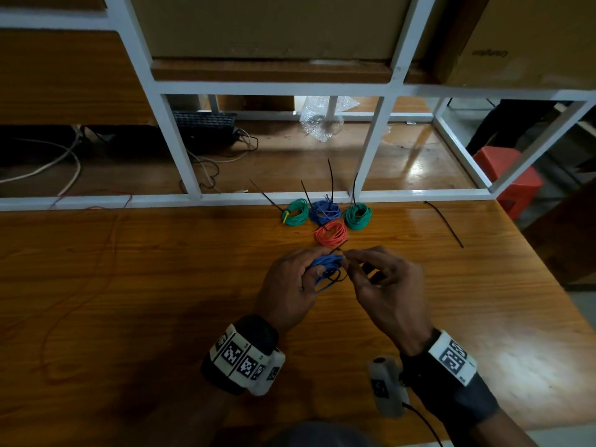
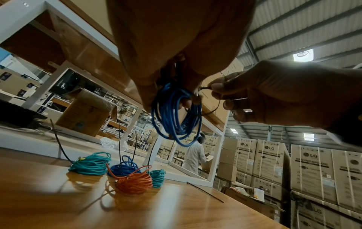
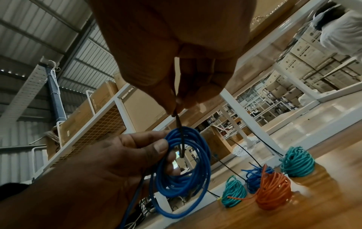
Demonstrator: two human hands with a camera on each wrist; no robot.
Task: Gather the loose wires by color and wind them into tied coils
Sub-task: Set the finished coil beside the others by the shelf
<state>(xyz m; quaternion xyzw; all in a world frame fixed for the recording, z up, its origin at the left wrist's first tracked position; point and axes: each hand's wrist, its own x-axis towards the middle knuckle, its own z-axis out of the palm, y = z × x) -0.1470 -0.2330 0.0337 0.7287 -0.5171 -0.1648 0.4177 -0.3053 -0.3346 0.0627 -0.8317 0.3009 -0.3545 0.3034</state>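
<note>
My left hand (image 1: pixel 300 282) grips a coil of blue wire (image 1: pixel 326 265) above the wooden table (image 1: pixel 161 301); the coil (image 3: pixel 182 175) hangs from thumb and fingers. My right hand (image 1: pixel 380 279) pinches a black cable tie (image 3: pixel 179 128) that passes through the blue coil (image 2: pixel 176 114). Behind the hands lie tied coils with black tie tails: a green coil (image 1: pixel 295 212), a blue coil (image 1: pixel 325 211), another green coil (image 1: pixel 358 216) and an orange coil (image 1: pixel 331 233). A thin red wire (image 1: pixel 96 269) lies loose on the left of the table.
A spare black cable tie (image 1: pixel 444 223) lies to the right. A white metal frame (image 1: pixel 180 198) runs along the table's far edge, with a keyboard (image 1: pixel 204 121) and cables behind. A red stool (image 1: pixel 509 175) stands far right. A person in white (image 2: pixel 194 156) stands among stacked cartons.
</note>
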